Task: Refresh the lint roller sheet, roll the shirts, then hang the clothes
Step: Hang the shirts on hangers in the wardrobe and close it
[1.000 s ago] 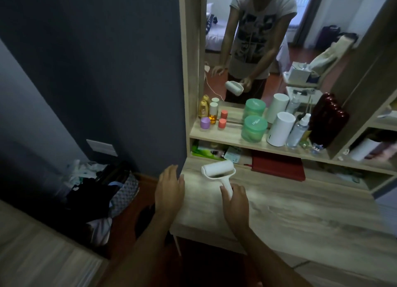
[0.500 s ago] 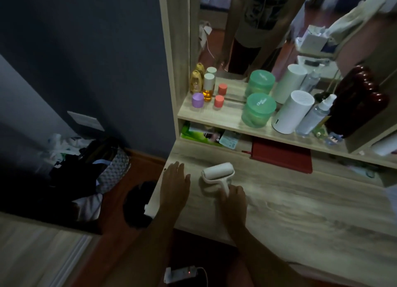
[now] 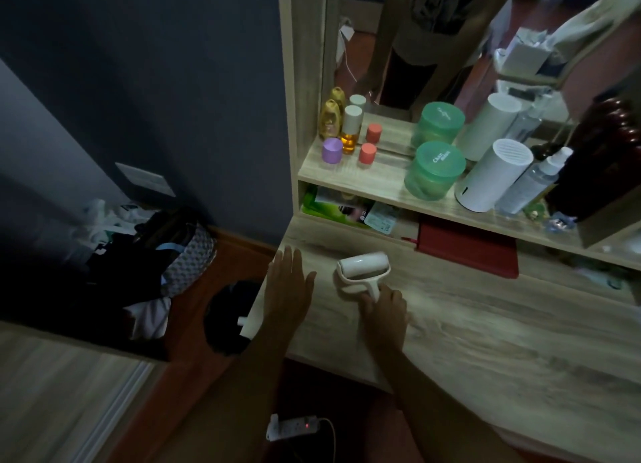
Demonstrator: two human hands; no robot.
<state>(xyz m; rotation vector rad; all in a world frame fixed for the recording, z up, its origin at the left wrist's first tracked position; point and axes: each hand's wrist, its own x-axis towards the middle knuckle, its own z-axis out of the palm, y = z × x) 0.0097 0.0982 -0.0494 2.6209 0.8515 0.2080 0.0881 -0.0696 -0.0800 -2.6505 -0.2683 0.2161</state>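
Observation:
A white lint roller (image 3: 362,270) lies on the wooden dressing table (image 3: 485,324), its roll pointing toward the shelf. My right hand (image 3: 383,311) grips its handle, fingers curled round it. My left hand (image 3: 288,289) lies flat with straight fingers at the table's left edge, a little to the left of the roller and apart from it. No shirts or hangers show on the table.
A shelf (image 3: 381,185) under the mirror holds small bottles, a green jar (image 3: 433,169), a white cylinder (image 3: 494,174) and a spray bottle (image 3: 534,181). A red folder (image 3: 464,247) lies beneath it. A bag with a heap of clothes (image 3: 152,254) sits on the floor at left, a power strip (image 3: 293,428) below.
The roller has come down from just above the table onto it, with my right hand still on its handle. My left hand has settled flat on the table edge. The view tilted downward.

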